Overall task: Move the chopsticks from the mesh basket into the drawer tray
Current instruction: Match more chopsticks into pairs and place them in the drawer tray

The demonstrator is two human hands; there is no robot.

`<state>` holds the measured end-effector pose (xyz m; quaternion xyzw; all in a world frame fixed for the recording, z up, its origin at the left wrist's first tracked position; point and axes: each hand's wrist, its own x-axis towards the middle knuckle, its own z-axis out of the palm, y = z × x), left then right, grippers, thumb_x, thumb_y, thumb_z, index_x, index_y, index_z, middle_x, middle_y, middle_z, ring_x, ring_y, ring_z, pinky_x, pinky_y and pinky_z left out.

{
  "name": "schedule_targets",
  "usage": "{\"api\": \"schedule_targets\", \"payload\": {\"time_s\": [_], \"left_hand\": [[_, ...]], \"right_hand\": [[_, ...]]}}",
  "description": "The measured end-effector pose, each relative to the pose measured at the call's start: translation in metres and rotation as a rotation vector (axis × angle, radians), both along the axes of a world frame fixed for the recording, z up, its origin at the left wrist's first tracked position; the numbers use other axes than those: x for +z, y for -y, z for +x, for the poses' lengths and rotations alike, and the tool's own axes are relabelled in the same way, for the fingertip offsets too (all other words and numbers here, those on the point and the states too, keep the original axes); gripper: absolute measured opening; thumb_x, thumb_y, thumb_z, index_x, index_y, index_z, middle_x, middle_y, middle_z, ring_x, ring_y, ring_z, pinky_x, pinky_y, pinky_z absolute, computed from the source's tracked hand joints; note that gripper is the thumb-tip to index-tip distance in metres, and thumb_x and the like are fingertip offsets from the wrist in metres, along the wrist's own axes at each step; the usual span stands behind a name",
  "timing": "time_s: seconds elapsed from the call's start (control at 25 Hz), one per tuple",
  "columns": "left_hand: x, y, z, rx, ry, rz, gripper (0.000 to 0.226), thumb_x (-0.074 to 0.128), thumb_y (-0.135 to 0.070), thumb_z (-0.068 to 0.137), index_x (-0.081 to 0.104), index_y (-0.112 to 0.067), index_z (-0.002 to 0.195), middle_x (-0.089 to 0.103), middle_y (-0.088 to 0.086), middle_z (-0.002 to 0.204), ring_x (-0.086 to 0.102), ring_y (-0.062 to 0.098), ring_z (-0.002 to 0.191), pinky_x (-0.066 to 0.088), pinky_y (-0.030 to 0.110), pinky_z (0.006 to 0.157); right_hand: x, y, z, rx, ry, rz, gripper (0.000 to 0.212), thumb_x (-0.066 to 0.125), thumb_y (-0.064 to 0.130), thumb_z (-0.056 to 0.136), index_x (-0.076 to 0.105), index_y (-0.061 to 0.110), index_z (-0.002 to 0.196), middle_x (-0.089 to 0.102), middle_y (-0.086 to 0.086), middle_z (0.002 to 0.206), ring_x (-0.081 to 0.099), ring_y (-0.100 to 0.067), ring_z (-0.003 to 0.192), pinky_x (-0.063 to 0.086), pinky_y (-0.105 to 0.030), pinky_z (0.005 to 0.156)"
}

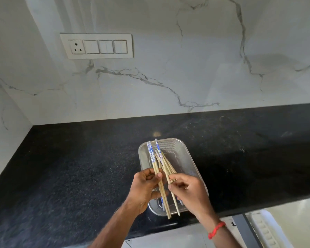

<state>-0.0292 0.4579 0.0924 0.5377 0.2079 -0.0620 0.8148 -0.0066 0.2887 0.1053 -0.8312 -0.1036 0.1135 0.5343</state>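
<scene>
Two hands (147, 187), several chopsticks (162, 173)

The chopsticks (164, 173) are pale tan with blue-and-white patterned tops. The mesh basket (182, 158) is silver. The tabletop (70, 167) is speckled black, the wall (168, 68) white marble with grey veins, the wristband (216, 230) red.

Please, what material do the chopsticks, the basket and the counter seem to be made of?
Chopsticks: probably bamboo or wood, pale matte shafts with blue-and-white patterned tops.
Mesh basket: likely steel, fine see-through silvery weave with a shiny rim.
Counter: looks like polished black granite, speckled and reflective.
</scene>
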Motion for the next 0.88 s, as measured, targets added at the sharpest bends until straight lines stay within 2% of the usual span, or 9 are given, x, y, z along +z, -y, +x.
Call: {"api": "schedule_targets", "payload": {"time_s": [0.16,0.24,0.44,0.6,0.72,0.88], "left_hand": [[0.000,0.032,0.002,-0.094,-0.018,-0.009,0.014,0.060,-0.004,0.096,0.066,0.006,0.104,0.078,0.022,0.093,0.078,0.034,0.083,0.064,0.043,0.069],[0.000,0.046,0.005,-0.130,-0.029,-0.011,0.015,0.060,-0.003,0.097,0.064,0.007,0.106,0.077,0.024,0.095,0.078,0.035,0.083,0.064,0.042,0.066],[0.004,0.084,0.003,-0.226,-0.032,0.004,0.016,0.063,-0.004,0.095,0.067,0.005,0.107,0.076,0.025,0.102,0.076,0.038,0.093,0.063,0.047,0.077],[0.006,0.118,0.003,-0.287,-0.036,0.009,0.018,0.065,-0.002,0.092,0.069,0.008,0.106,0.076,0.025,0.097,0.078,0.034,0.087,0.064,0.041,0.068],[0.005,0.153,-0.001,-0.360,-0.036,-0.017,0.020,0.066,-0.002,0.091,0.068,0.008,0.109,0.076,0.028,0.101,0.077,0.039,0.091,0.064,0.046,0.073],[-0.001,0.202,-0.009,-0.422,-0.043,0.012,0.023,0.069,-0.002,0.088,0.070,0.005,0.110,0.076,0.026,0.102,0.076,0.039,0.094,0.064,0.046,0.074]], "right_hand": [[-0.003,0.017,-0.016,-0.028,0.074,-0.044,0.024,0.073,0.016,0.083,0.075,0.022,0.106,0.075,0.009,0.074,0.071,-0.003,0.070,0.055,-0.016,0.061],[-0.004,0.032,-0.019,-0.023,0.115,-0.076,0.022,0.073,0.016,0.085,0.074,0.021,0.106,0.074,0.013,0.078,0.071,-0.001,0.075,0.057,-0.015,0.065],[-0.009,0.074,-0.027,-0.085,0.122,-0.057,0.022,0.073,0.024,0.085,0.073,0.020,0.107,0.075,0.012,0.088,0.070,0.000,0.085,0.058,-0.016,0.071],[-0.013,0.110,-0.031,-0.079,0.046,0.004,0.014,0.072,0.022,0.087,0.076,0.018,0.099,0.077,0.004,0.086,0.073,-0.007,0.083,0.061,-0.029,0.076],[-0.017,0.146,-0.036,-0.129,-0.052,0.043,0.013,0.072,0.021,0.087,0.076,0.013,0.096,0.077,-0.005,0.087,0.074,-0.014,0.084,0.061,-0.041,0.081],[-0.027,0.193,-0.051,-0.179,-0.099,0.051,0.013,0.072,0.020,0.086,0.076,0.014,0.097,0.077,-0.004,0.089,0.074,-0.015,0.085,0.060,-0.042,0.085]]}}
